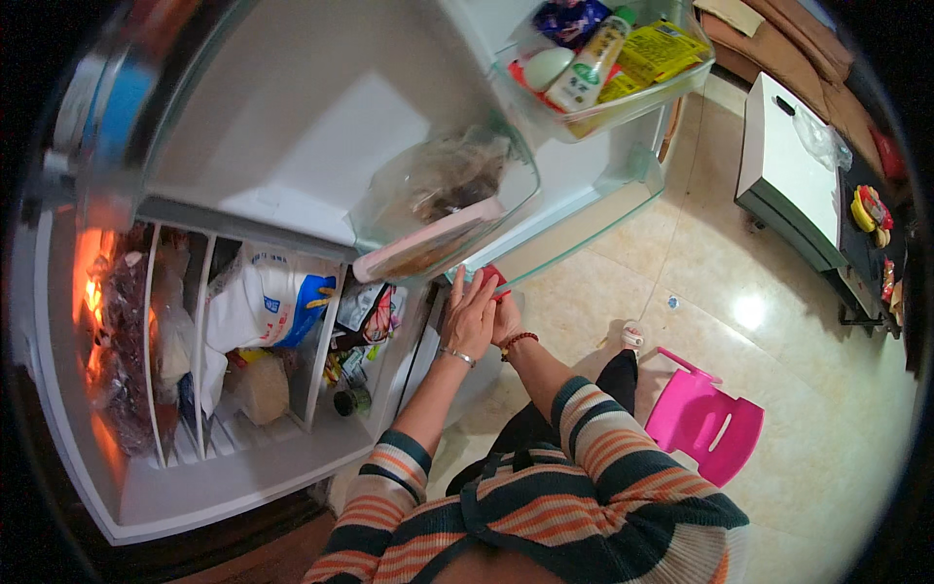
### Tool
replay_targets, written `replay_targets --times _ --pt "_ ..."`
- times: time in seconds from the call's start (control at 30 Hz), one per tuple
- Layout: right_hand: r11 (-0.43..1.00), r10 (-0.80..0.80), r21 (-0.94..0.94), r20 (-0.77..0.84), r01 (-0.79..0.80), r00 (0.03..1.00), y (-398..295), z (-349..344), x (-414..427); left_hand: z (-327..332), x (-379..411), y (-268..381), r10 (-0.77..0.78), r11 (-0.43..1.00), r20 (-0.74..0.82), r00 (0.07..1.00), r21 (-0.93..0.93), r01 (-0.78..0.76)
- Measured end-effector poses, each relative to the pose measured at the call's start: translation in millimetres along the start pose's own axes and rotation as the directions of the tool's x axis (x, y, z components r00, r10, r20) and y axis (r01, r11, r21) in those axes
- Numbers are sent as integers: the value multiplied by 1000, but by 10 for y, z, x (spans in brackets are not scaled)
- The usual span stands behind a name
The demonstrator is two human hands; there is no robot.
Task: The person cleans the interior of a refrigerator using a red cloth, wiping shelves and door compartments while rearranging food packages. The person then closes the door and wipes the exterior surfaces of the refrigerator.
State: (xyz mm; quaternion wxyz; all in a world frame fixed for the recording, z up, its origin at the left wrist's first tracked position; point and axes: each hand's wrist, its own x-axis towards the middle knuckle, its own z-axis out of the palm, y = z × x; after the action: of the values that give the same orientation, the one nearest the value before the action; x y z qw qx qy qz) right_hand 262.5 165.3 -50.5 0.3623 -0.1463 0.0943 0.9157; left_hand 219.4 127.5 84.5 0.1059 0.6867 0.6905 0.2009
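Note:
My left hand, with a silver bracelet, reaches to the near end of a clear door shelf on the open refrigerator door. Its extended fingers lie over a small red thing, which may be a cloth or a packet. Close beside it, my right hand wears a beaded bracelet and holds the red thing from below. The left fingers hide part of it, so whether that hand also grips it is unclear. Above both hands, another door bin holds a clear plastic bag and a pale flat item.
The lit refrigerator compartment at left holds bags on shelves, including a white-and-blue bag. An upper door bin carries an egg, a tube and yellow packets. A pink chair and a white table are at right.

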Motion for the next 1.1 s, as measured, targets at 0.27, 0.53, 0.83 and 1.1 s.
replay_targets --times 0.27,0.53,0.83,1.1 --pt "957 261 -137 17 -256 965 -261 283 -952 -45 -143 -116 18 1000 -44 999 2 -18" --pt "585 -289 -732 215 349 933 -1503 1955 -1687 77 -295 -209 -431 859 -405 806 -459 228" --pt "-997 -56 -74 461 -25 886 -2747 1511 -571 761 35 -540 -727 516 -169 665 -774 368" --pt "-975 -208 -111 167 -192 964 -2683 680 413 704 -46 -533 -780 234 40 625 -907 350"
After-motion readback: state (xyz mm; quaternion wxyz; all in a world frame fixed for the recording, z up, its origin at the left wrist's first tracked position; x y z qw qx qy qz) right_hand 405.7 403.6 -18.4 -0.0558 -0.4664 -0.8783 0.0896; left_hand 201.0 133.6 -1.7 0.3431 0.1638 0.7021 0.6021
